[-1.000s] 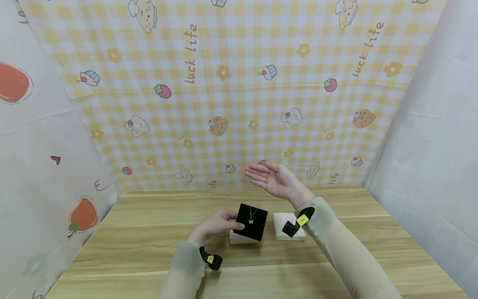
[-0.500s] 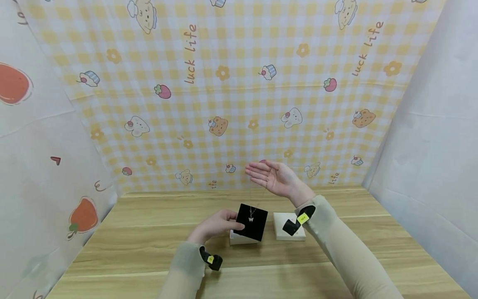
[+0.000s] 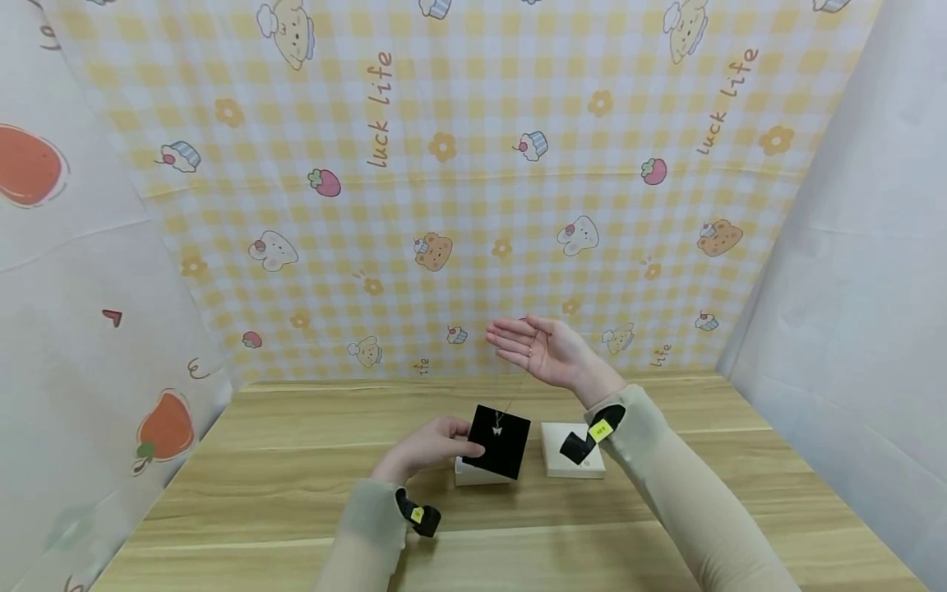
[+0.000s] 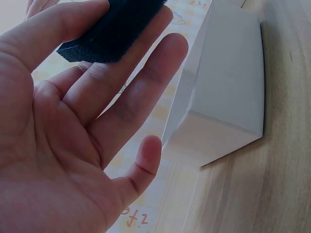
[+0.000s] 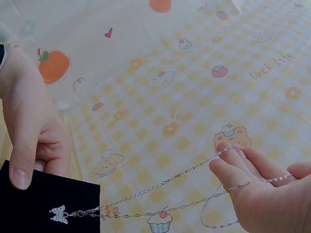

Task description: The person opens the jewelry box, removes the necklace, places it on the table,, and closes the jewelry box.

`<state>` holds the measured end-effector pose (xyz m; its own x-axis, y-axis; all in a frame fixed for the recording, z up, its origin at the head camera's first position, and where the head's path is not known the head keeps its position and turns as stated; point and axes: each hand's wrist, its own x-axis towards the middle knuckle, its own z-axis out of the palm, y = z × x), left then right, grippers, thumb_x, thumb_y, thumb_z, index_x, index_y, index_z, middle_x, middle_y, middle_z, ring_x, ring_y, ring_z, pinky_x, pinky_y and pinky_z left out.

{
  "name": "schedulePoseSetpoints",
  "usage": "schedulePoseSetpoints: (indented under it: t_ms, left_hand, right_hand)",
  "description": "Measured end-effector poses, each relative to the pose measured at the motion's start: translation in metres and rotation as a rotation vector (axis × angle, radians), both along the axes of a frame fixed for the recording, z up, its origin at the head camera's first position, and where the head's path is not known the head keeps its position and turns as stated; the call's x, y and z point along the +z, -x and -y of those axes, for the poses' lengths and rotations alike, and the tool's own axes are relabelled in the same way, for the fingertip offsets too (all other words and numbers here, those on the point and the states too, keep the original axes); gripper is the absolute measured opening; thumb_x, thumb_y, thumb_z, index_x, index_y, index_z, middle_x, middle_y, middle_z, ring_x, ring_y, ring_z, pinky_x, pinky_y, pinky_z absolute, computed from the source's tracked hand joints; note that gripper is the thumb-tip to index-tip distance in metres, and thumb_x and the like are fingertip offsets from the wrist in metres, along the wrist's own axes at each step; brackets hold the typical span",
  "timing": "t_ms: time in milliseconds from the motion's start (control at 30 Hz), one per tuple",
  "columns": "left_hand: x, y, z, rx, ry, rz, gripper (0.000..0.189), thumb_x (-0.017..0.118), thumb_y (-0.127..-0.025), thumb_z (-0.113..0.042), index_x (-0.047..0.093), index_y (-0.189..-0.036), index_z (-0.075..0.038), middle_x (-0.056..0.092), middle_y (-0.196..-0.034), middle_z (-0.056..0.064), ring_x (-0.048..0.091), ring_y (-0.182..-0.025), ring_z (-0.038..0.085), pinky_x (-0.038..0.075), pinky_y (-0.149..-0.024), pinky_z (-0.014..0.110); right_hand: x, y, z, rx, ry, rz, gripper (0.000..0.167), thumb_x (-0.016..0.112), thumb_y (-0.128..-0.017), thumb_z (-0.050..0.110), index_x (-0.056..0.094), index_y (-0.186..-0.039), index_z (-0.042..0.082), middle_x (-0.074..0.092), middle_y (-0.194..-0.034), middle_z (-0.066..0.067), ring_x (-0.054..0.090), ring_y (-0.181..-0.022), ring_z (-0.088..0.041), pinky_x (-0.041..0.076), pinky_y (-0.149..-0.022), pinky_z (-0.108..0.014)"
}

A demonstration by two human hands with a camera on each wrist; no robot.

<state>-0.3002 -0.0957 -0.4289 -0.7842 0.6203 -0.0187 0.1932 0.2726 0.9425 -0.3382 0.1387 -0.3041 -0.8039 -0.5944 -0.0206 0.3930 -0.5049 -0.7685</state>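
In the head view my left hand (image 3: 425,446) pinches a black foam pad (image 3: 503,460) by its left edge, thumb on top. The pad tilts above an open white box (image 3: 481,477). On its black face lies a necklace's butterfly pendant (image 3: 497,430). The right wrist view shows the silver necklace chain (image 5: 141,192) running from the pad to my right hand (image 5: 265,194), looped over nearly straight fingers. That right hand (image 3: 551,353) is raised behind the pad, palm showing. Beneath the pad, the left wrist view shows the box (image 4: 223,97) apart from my lower fingers.
A shallow white box lid (image 3: 555,452) rests on the wooden table (image 3: 296,485) right of the box, partly behind the right wrist's black strap (image 3: 575,448). A checked cloth (image 3: 473,205) hangs along the table's back, with white cloths at both sides.
The pendant has slid a little up the pad toward its far edge as the chain stretches toward my right hand. My right hand has risen very slightly; the left stays in place.
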Motion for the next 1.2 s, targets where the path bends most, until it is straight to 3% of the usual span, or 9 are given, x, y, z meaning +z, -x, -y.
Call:
schedulePoseSetpoints:
  t_ms: [367,767,1033,1200]
  left_hand:
    - [0.001,-0.001,0.0,-0.007,-0.011,0.007,0.024,0.066,-0.09,-0.018,0.07,-0.104,0.001,0.072,-0.098,0.007,0.064,-0.095,0.016,0.045,-0.095,0.038]
    - [0.001,0.0,0.001,-0.005,-0.016,0.024,0.022,0.066,-0.091,-0.019,0.07,-0.104,-0.001,0.072,-0.099,0.006,0.065,-0.095,0.017,0.044,-0.096,0.04]
    - [-0.001,0.0,0.003,-0.002,0.004,-0.002,0.023,0.066,-0.091,-0.021,0.071,-0.104,-0.002,0.072,-0.099,0.005,0.064,-0.097,0.017,0.041,-0.099,0.049]
    - [-0.002,0.0,0.002,0.005,0.007,-0.008,0.022,0.066,-0.09,-0.021,0.071,-0.102,-0.003,0.072,-0.097,0.005,0.064,-0.096,0.017,0.041,-0.099,0.048]
  right_hand:
    - [0.006,0.001,0.001,-0.002,-0.006,0.002,0.056,0.019,-0.108,0.029,0.018,-0.15,-0.007,0.022,-0.156,-0.023,0.026,-0.142,-0.03,0.029,-0.111,-0.036]
    - [0.012,-0.001,0.002,-0.004,0.017,-0.006,0.056,0.019,-0.107,0.029,0.016,-0.151,-0.006,0.017,-0.157,-0.023,0.023,-0.143,-0.031,0.025,-0.113,-0.036]
    - [0.019,-0.002,0.001,-0.001,0.022,-0.019,0.056,0.017,-0.108,0.03,0.015,-0.151,-0.006,0.014,-0.158,-0.022,0.022,-0.143,-0.03,0.024,-0.113,-0.036]
    - [0.022,-0.002,-0.002,-0.001,0.041,-0.022,0.056,0.015,-0.108,0.029,0.014,-0.151,-0.006,0.013,-0.158,-0.022,0.021,-0.144,-0.03,0.023,-0.114,-0.036]
